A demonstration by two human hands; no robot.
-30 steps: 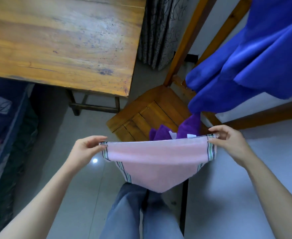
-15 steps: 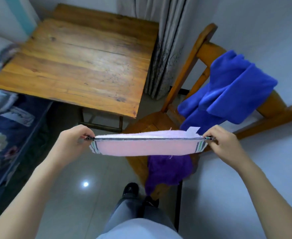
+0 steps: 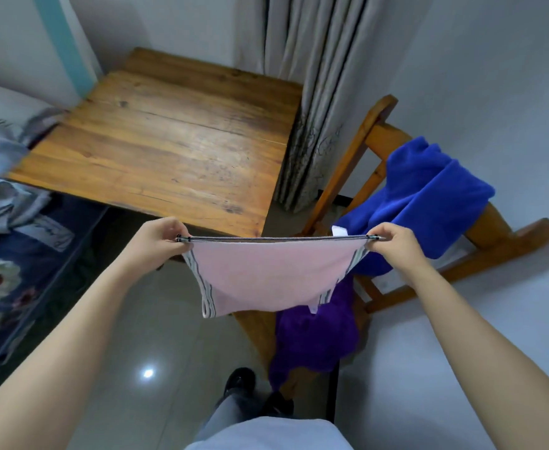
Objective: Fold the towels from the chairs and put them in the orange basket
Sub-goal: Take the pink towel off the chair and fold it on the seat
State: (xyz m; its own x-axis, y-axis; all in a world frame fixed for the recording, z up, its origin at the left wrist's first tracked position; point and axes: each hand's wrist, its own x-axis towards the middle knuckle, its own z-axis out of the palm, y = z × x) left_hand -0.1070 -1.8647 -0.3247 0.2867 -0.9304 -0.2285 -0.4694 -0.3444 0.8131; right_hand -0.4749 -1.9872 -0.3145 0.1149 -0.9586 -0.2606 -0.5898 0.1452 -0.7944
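**Q:** What do the hands hold?
**A:** The left hand point(image 3: 156, 240) and the right hand point(image 3: 396, 243) each pinch one top corner of the pink towel point(image 3: 273, 271), with fingers curled tight on the hem. The top edge runs taut between them. The cloth hangs in the air below, near the person and in front of the wooden chair point(image 3: 506, 245).

**Q:** Where do the other towels lie?
**A:** The blue towel point(image 3: 429, 196) drapes over the chair's back, far right. The purple towel point(image 3: 312, 336) lies on the seat and spills over its near edge.

**Q:** And the surroundings?
**A:** A wooden table point(image 3: 169, 151) stands far left of the chair, a curtain point(image 3: 315, 92) hangs beyond it, and a bed point(image 3: 7, 287) lies at the left.
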